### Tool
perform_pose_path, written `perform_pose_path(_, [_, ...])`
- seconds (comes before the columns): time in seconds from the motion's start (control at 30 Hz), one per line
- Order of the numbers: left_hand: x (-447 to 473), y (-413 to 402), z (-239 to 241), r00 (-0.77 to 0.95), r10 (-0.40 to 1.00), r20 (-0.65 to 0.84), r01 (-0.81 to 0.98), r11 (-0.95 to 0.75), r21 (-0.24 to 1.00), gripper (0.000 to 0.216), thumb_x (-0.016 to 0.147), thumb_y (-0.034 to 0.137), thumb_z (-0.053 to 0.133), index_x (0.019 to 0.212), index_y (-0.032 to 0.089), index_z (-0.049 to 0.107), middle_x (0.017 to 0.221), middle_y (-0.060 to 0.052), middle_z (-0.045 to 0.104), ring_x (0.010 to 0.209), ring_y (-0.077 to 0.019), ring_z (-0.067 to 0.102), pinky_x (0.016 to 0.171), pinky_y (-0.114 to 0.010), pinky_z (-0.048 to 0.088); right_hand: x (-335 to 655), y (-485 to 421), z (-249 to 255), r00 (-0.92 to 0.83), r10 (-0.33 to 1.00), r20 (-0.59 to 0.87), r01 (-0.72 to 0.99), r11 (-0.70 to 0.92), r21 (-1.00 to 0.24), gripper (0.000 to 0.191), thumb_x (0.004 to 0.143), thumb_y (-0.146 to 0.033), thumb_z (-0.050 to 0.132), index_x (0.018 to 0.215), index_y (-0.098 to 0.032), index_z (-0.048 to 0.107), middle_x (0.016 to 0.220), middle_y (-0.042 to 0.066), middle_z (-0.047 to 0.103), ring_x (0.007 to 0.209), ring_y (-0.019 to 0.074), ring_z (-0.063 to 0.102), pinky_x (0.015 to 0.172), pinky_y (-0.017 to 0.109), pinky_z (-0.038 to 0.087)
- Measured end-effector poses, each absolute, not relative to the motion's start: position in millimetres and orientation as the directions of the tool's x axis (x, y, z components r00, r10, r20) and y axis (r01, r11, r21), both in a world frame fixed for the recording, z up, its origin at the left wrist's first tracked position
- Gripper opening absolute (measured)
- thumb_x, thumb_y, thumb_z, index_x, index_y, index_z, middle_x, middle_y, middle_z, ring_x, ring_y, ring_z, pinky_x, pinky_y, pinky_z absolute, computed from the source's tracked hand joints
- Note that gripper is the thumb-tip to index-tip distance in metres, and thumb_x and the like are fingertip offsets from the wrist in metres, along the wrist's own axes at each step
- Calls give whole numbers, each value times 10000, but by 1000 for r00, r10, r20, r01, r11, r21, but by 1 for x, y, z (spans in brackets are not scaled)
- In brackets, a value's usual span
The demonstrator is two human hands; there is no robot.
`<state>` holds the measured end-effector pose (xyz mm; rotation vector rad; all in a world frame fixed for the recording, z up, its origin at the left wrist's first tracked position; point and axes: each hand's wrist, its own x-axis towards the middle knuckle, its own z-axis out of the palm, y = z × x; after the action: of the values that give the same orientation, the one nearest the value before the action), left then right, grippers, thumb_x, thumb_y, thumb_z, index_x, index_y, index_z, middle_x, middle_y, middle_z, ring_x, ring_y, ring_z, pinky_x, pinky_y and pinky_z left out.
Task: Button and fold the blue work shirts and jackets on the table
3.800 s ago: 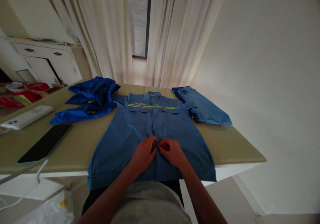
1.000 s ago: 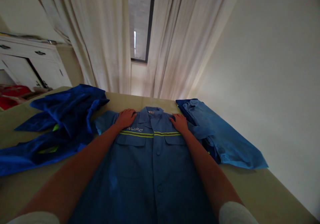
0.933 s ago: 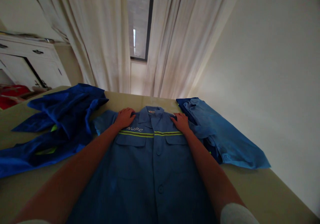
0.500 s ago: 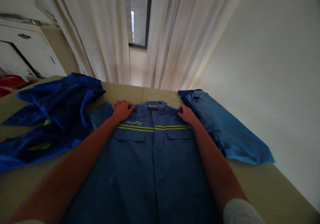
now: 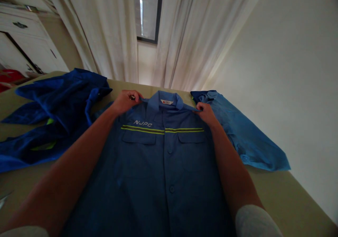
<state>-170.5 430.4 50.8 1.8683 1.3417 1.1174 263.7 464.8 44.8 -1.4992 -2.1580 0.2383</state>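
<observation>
A blue work shirt (image 5: 148,159) lies front side up before me, with its collar at the far end. It has a buttoned placket, two flap pockets, yellow-green stripes across the chest and the letters NJPC. My left hand (image 5: 127,101) pinches the shirt's shoulder left of the collar. On the other side, my right hand (image 5: 205,112) grips the opposite shoulder. The collar stands raised between my hands, and a white label shows inside it. Both forearms cover the shirt's sides, so the sleeves are mostly hidden.
A crumpled dark blue garment (image 5: 63,106) with yellow-green bands lies at the left of the table (image 5: 266,191). Folded lighter blue clothing (image 5: 245,135) lies at the right, by the wall (image 5: 295,71). Curtains (image 5: 111,36) hang behind, and a white cabinet (image 5: 34,36) stands far left.
My hands have lifted the shirt's shoulders, and the collar has risen and opened with them. My left hand went from lying flatter on the shoulder to pinching it. The view has tilted slightly.
</observation>
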Motion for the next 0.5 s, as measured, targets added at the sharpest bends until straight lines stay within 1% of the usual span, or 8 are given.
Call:
perform_pose_path(0.03, [-178,429,57,206,946,251,436,-318,842,311,733,452,708,724,192,538,1027,-80,715,898,-211,669,832,-344,539,272,465,50,-310,915,258,808,397,-436,202,795,-305,680,691,-203,539,712,-8,595,712,160,539,681,264,393])
perform_pose_path(0.1, [-190,425,67,365,927,83,487,-266,832,326,672,458,757,761,204,573,913,-49,704,827,-208,657,772,-336,537,285,463,57,-393,914,98,803,394,-447,245,730,-313,757,689,-208,540,689,-35,568,671,142,518,637,249,378])
perform_pose_path(0.17, [-195,422,71,479,872,-102,614,-249,749,342,609,405,802,831,213,626,856,-28,700,815,-217,652,761,-329,530,292,460,62,-424,900,-101,841,349,-414,274,638,-283,839,757,-200,607,720,-38,610,667,141,548,619,243,391])
perform_pose_path(0.23, [-194,421,70,493,843,-216,731,-267,628,364,585,338,809,895,215,663,902,-30,720,870,-231,662,798,-326,523,293,456,65,-387,891,-238,887,290,-358,385,572,-253,894,883,-184,677,793,-9,680,688,155,599,622,249,423])
perform_pose_path(0.3, [-192,421,68,446,862,-242,814,-278,509,373,608,298,784,958,216,683,990,-41,737,950,-246,667,850,-332,513,290,453,68,-341,895,-289,918,250,-308,507,559,-267,924,1006,-170,706,872,35,727,718,177,641,637,266,455])
perform_pose_path(0.37, [-191,421,67,412,876,-252,870,-296,393,395,638,280,758,1024,225,700,1071,-48,743,1018,-265,664,896,-353,500,286,449,73,-310,902,-301,936,234,-263,603,574,-316,934,1110,-170,701,952,64,749,774,203,675,678,287,483])
perform_pose_path(0.43, [-192,420,70,387,883,-266,909,-316,272,390,664,274,737,1052,235,716,1122,-61,744,1070,-295,655,936,-395,485,283,446,78,-260,910,-322,959,205,-197,686,588,-350,931,1202,-189,672,1032,68,754,872,234,700,765,321,505])
perform_pose_path(0.5, [-196,419,73,325,915,-238,943,-297,147,323,716,280,699,1034,233,733,1132,-92,747,1116,-336,642,968,-450,464,282,444,82,-179,927,-330,983,157,-93,711,608,-336,915,1255,-216,646,1106,60,750,989,268,701,882,375,498])
